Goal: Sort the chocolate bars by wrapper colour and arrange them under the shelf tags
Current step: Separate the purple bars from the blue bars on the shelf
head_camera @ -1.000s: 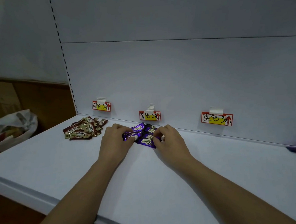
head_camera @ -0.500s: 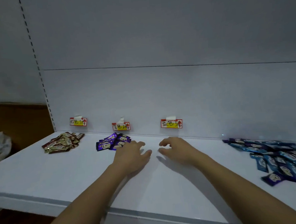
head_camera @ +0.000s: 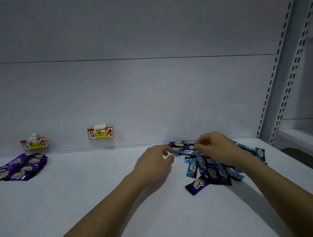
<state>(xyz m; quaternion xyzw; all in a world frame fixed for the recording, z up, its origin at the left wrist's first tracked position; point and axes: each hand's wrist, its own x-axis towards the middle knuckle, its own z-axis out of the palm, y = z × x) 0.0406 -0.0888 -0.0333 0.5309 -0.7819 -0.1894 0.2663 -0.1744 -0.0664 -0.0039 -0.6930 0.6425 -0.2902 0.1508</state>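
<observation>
Over the blue bars (head_camera: 210, 168), right hand (head_camera: 216, 149) hides its fingers' grip; left hand (head_camera: 155, 164) loosely curled.

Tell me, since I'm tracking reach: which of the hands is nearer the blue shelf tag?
Left. The left hand hangs right of and below the blue shelf tag; the right hand is farther right, over the blue bar pile.

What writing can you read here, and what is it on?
"Choco": on the blue bars and the dark purple bar nearest the camera.
"蓝色" plus an unclear mark: handwritten on the right tag.
Left tag: handwriting too blurred.
Purple bars at left: logo too blurred.
</observation>
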